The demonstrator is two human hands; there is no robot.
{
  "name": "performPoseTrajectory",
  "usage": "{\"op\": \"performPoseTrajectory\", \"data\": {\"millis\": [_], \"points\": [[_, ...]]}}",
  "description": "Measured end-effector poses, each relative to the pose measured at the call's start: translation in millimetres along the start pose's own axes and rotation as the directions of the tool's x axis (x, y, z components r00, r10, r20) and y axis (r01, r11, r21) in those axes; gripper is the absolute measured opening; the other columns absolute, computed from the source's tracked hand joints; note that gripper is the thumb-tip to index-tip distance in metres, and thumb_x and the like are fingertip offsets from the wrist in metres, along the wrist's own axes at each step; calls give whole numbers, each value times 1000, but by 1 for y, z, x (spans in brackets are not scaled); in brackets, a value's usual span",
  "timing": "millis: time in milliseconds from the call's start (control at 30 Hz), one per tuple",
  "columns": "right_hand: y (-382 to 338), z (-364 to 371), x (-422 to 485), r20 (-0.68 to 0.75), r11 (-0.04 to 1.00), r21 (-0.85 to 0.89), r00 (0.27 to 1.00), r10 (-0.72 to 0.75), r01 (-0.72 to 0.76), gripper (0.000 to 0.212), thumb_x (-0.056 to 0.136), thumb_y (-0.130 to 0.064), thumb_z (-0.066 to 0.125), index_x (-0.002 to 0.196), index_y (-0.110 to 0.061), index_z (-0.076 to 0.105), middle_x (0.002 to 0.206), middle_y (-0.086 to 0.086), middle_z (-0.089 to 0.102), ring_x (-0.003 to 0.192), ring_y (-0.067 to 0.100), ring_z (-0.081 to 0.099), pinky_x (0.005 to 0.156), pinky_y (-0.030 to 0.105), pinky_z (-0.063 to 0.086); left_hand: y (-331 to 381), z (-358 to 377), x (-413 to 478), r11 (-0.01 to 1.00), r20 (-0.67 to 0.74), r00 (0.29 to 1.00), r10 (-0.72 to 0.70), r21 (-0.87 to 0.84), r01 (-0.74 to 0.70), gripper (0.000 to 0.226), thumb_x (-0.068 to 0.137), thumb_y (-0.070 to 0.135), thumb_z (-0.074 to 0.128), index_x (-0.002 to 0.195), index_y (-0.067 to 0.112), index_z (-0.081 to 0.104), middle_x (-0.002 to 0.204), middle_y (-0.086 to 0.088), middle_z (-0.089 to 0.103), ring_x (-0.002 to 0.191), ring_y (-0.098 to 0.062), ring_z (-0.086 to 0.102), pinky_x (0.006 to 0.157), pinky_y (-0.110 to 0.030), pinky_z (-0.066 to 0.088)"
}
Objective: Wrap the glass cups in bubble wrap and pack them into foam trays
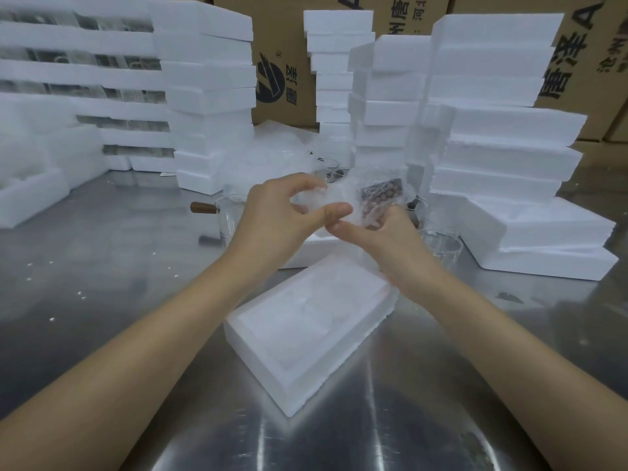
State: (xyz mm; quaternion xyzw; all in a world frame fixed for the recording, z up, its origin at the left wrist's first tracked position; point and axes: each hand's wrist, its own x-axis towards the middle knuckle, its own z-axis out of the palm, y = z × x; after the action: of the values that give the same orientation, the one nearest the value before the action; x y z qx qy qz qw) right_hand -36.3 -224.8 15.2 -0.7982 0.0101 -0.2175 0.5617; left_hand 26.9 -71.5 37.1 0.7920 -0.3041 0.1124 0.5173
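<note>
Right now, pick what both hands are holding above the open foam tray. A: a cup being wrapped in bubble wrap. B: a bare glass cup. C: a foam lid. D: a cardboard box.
A: the left hand and right hand grip a bubble-wrapped cup, its dark handle showing through the wrap, above the foam tray.

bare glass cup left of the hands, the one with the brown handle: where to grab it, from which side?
Probably the brown handle: it juts left from the upright glass cup, clear of the left hand and foam stack. Come from the left, fingers pinching the handle; the smooth glass wall looks slippier.
</note>
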Motion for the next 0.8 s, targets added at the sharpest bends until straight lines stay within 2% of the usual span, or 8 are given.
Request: {"op": "performPoseTrajectory", "data": {"millis": [67, 100, 167, 200, 367, 533, 700, 800], "points": [[-1, -2, 2, 59, 998, -51, 998, -22, 25, 28, 75, -39, 79, 59, -34, 56, 42, -19, 40, 36, 0, 35, 41, 10, 25, 0, -3, 1, 1000, -6, 1000, -14, -6, 14, 41, 67, 52, 78, 96, 24, 72, 106, 17, 68, 90, 9, 62, 70, 4, 37], [-2, -2, 2, 91, 996, -86, 996, -12, 20, 19, 74, -43, 79, 78, -35, 63, 52, -20, 55, 45, -4, 49, 48, 9, 33, 0, -6, 3, 1000, -20, 1000, -22, -9, 22, 40, 68, 51, 79, 95, 22, 73, 105, 18, 68, 94, 4, 63, 71, 3, 39], [1, -6, 5, 102, 979, -201, 993, 55, -33, 58, 69, -50, 79, 113, -27, 49, 93, -18, 66, 83, -5, 64, 68, 18, 49, -1, -11, 6, 999, -65, 997, -32, -14, 31, 38, 68, 49, 81, 91, 21, 73, 108, 19, 67, 94, -1, 65, 69, 2, 41], [4, -8, 8, 91, 964, -264, 994, 68, -42, 63, 69, -48, 79, 116, -27, 42, 104, -18, 61, 94, -2, 62, 73, 23, 52, -1, -12, 8, 999, -85, 996, -34, -11, 34, 38, 67, 49, 81, 90, 21, 73, 110, 18, 67, 92, -2, 66, 68, 1, 41], [1, -14, 5, 225, 866, -491, 974, 24, 92, 31, 77, -22, 76, 97, -36, 56, 99, -19, 65, 87, 2, 62, 70, 28, 55, 1, -14, 6, 1000, -121, 992, -24, 8, 25, 35, 66, 45, 84, 88, 22, 71, 126, 15, 63, 95, 0, 66, 73, -4, 45], [2, -18, 4, 207, 749, -653, 978, 30, 115, 17, 76, -15, 72, 87, -26, 64, 82, -18, 58, 61, -3, 51, 52, 9, 38, 4, -14, 4, 999, -120, 992, -29, 36, 33, 37, 65, 49, 83, 86, 21, 70, 117, 13, 67, 94, -3, 67, 77, -10, 46], [2, -21, 4, 109, 672, -740, 991, 73, 32, 20, 77, -16, 71, 95, -15, 61, 92, -1, 57, 73, 9, 53, 61, 20, 43, 8, -9, -5, 971, -95, 993, 76, 233, -52, 36, 64, 50, 83, 79, 22, 63, 123, 10, 66, 92, -15, 65, 80, -25, 49], [2, -21, 6, 37, 640, -767, 992, 117, -47, 21, 77, -18, 70, 95, -11, 62, 93, 4, 62, 80, 18, 57, 66, 27, 45, 11, -9, -8, 958, -17, 999, 33, 285, -27, 40, 64, 51, 83, 79, 19, 63, 115, 4, 69, 98, -20, 62, 84, -35, 49]]}}
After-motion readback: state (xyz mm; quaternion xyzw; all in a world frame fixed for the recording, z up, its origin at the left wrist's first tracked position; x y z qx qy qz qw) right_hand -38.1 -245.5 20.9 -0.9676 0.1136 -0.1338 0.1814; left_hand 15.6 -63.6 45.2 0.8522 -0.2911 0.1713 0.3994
